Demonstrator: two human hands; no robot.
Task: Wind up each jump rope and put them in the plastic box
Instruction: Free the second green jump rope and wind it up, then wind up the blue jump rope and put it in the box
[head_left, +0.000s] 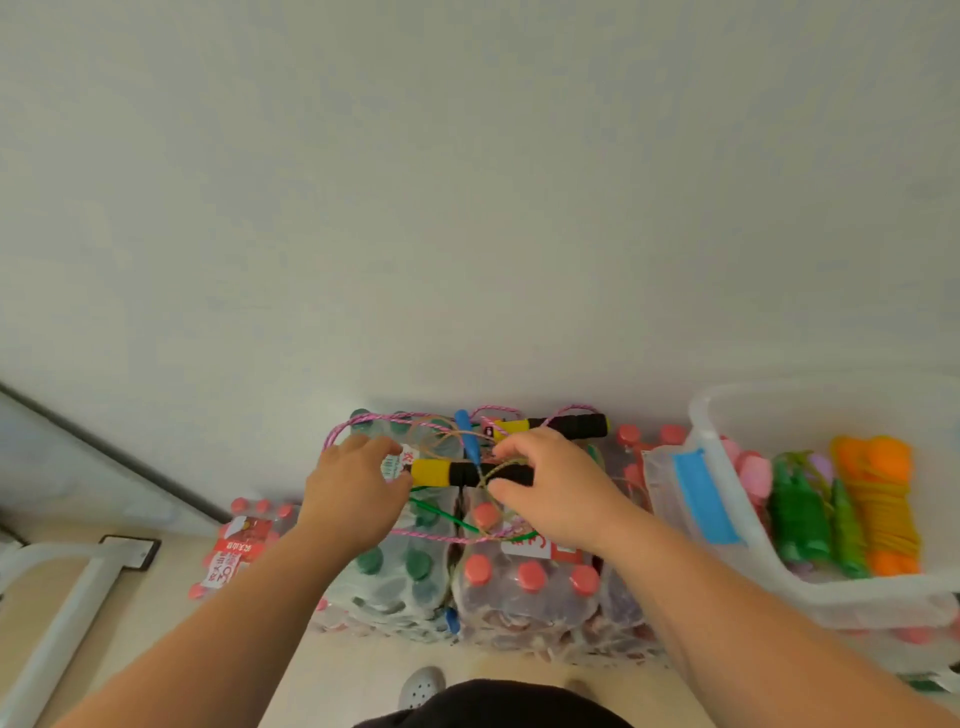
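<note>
L hand (358, 483) & R hand (550, 488) both grip a yellow-and-black foam jump-rope handle (457, 472), lying 9-to-3 across shrink-wrapped bottle packs (524, 577) w/ red & green caps. L fingers curl round its tagged yellow end; R thumb & fingers pinch the black end. A twin yellow-and-black handle (550, 426) lies at 12 of it, by the wall. Pink-purple braided cord (337, 431) loops round both, tangled w/ a blue handle (466, 441) & thin green cord (447, 517). At 3: clear plastic box (857, 590) w/ wound orange rope (878, 509), wound green rope (800, 514), pink rope (750, 470) partly hidden.
</note>
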